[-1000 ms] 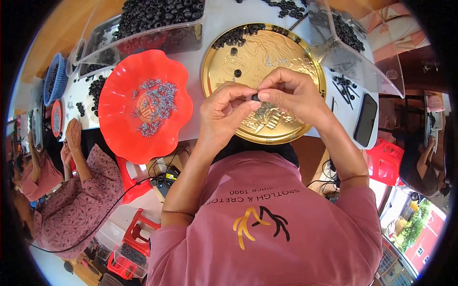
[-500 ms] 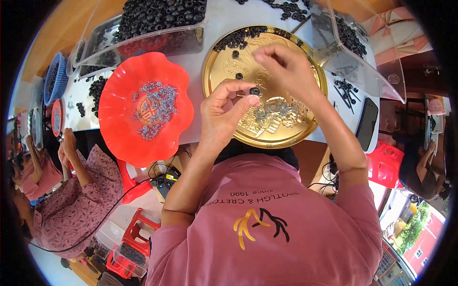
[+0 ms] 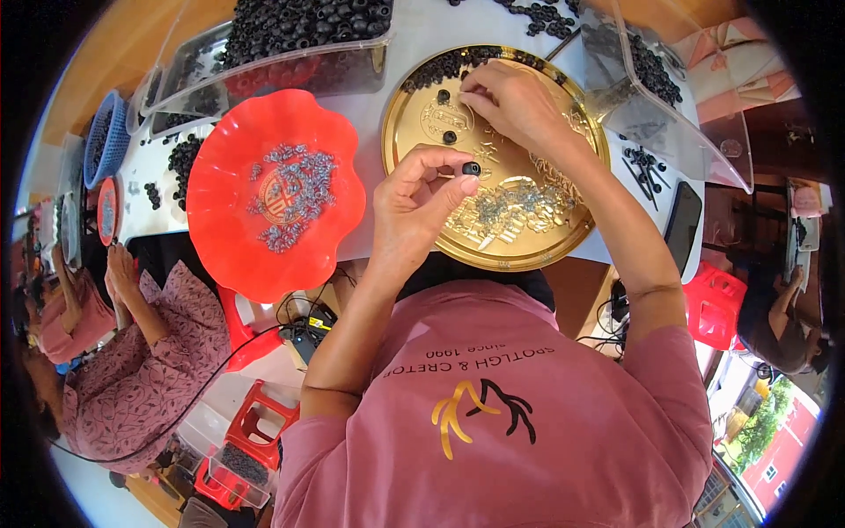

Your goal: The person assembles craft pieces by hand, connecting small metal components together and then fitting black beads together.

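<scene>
My left hand (image 3: 412, 207) pinches a black bead (image 3: 472, 169) with a hole between thumb and forefinger, above the near left part of a round gold tray (image 3: 400, 141). Over the tray's middle, my right hand (image 3: 515, 104) has its fingertips drawn together; whatever they hold, if anything, is too small to make out. Just left of those fingertips lies a loose black bead (image 3: 444, 96), with another bead (image 3: 450, 137) nearer me. More black beads (image 3: 449, 66) line the tray's far rim. Small silvery coil-like pieces (image 3: 515, 207) are heaped in its near part.
Left of the tray sits a red scalloped dish (image 3: 220, 194) holding similar silvery pieces. Clear bins (image 3: 352, 66) of black parts stand behind. At right are thin black rods (image 3: 635, 176) and a phone (image 3: 684, 216). Other people (image 3: 145, 352) sit at left.
My right hand has shifted slightly left and toward the far side of the tray, its fingertips lowering near the loose bead. My left hand keeps its bead almost still.
</scene>
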### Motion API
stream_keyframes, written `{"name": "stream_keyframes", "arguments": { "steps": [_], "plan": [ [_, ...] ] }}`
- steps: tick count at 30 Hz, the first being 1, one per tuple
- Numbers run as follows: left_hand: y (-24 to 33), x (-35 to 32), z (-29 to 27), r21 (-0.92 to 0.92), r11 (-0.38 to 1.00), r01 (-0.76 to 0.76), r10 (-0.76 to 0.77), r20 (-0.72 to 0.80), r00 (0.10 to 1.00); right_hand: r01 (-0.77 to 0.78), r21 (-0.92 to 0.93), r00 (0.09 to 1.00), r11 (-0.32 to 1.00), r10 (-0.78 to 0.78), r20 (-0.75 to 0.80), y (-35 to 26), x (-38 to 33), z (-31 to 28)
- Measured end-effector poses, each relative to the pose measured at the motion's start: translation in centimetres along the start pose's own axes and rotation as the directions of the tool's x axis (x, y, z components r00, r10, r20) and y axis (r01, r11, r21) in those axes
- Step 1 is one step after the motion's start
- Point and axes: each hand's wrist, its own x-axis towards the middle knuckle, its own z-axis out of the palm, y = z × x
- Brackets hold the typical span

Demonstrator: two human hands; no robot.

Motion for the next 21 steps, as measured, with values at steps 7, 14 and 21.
{"name": "stream_keyframes", "arguments": {
  "steps": [7, 14, 21],
  "plan": [
    [0.8, -0.1, 0.4, 0.018, 1.000, -0.013, 0.013, -0.005, 1.000, -0.342, 0.798, 0.936, 0.496, 0.259, 0.240, -3.1, -3.3, -3.9],
    [1.1, -0.3, 1.0, -0.116, 0.989, -0.087, 0.087, -0.012, 0.996, -0.361, 0.882, 0.916, 0.303, 0.293, 0.274, -5.0, -6.1, -4.6],
    [1.2, -0.6, 1.0, -0.129, 0.988, -0.085, 0.085, -0.004, 0.996, -0.309, 0.922, 0.923, 0.232, 0.308, 0.232, -6.0, -7.3, -4.1]
  ]
}}
